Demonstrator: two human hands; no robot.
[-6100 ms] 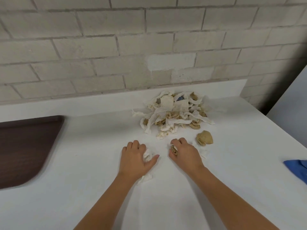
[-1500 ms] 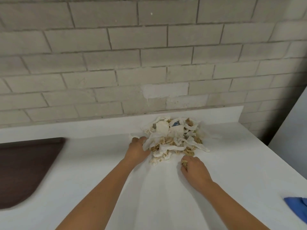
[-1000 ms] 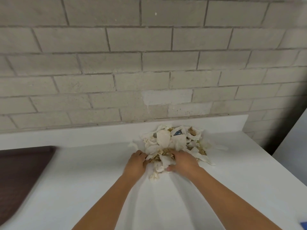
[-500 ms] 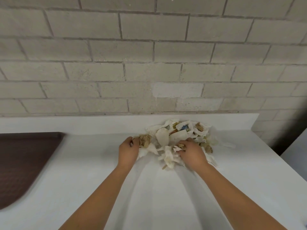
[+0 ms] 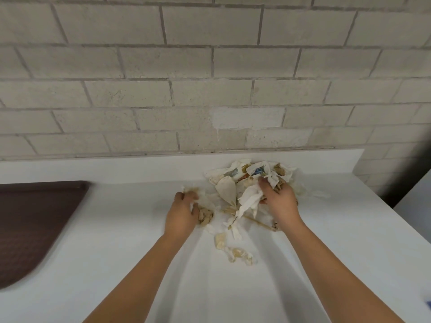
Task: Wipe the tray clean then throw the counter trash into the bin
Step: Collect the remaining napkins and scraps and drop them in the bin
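Against the back edge of the white worktop (image 5: 112, 257), just below the brick wall (image 5: 210, 78), lies the trash pile (image 5: 245, 180): crumpled white napkins, brown-stained paper and a scrap with blue print. The right hand (image 5: 278, 202) sits on the pile's right side, its fingers curled down into the white paper and gripping it. The left hand (image 5: 183, 212) is at the pile's left fringe, fingers bent over crumpled paper there, with a brown wad (image 5: 205, 215) touching its thumb side; blur hides the exact hold. A thin wooden stick (image 5: 256, 222) lies on the worktop between the two hands. Nearer the person, a few loose scraps (image 5: 235, 251) lie apart from the pile. Well to the left, the dark brown tray (image 5: 35, 224) rests flat on the worktop, cut off by the frame's edge. Something blue (image 5: 428, 311) shows at the far right edge.
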